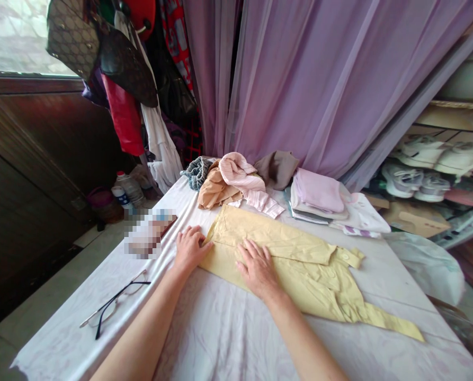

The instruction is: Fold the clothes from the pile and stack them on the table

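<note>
A yellow long-sleeved shirt point(295, 248) lies folded lengthwise on the cloth-covered table, with its hem at the left and a cuff trailing off at the right. My left hand point(190, 247) rests at the shirt's left edge, fingers apart, the thumb over the fabric. Flat on the middle of the shirt is my right hand point(258, 269), its fingers spread. Neither hand grips anything that I can make out.
Behind the shirt lie a crumpled heap with a pink striped garment point(240, 174) and a stack of folded clothes point(319, 193). Glasses point(115, 301) and a blurred-out object point(151, 234) are on the left. A shoe rack point(438, 153) stands right; purple curtains point(292, 79) hang behind.
</note>
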`<state>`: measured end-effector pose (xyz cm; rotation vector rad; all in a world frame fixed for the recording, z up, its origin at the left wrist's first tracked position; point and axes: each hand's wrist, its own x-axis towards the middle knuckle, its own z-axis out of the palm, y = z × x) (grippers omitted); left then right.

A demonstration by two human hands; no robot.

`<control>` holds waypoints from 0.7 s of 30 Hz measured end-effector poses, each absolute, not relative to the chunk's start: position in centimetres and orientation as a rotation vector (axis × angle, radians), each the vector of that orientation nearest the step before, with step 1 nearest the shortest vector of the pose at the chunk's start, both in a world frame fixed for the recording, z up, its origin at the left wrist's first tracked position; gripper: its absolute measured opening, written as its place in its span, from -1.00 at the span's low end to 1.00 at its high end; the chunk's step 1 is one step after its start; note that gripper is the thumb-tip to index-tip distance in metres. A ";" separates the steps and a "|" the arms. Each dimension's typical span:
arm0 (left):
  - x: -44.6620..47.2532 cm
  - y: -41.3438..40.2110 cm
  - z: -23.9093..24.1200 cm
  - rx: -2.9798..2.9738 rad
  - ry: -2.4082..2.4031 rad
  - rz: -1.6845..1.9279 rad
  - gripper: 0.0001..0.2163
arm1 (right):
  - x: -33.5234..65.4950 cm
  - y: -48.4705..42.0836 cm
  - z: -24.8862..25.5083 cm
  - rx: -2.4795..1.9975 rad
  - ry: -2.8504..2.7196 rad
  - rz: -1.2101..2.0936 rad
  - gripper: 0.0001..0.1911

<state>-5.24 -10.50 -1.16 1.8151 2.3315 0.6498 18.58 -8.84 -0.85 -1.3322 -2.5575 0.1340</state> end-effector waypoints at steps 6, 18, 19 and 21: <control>-4.8 -10.5 -0.7 1.843 2.248 0.661 -0.85 | 18.5 -9.1 -0.9 -1.324 -2.536 0.125 -0.54; -4.7 -10.4 0.0 1.866 2.123 0.716 -0.78 | 18.5 -9.1 -0.7 -1.337 -2.530 0.143 -0.53; -4.7 -10.3 -0.1 1.861 2.129 0.741 -0.76 | 18.4 -9.1 -0.6 -1.335 -2.528 0.151 -0.53; -4.8 -10.2 -0.4 1.869 2.132 0.782 -0.68 | 18.5 -9.2 -0.3 -1.336 -2.527 0.180 -0.54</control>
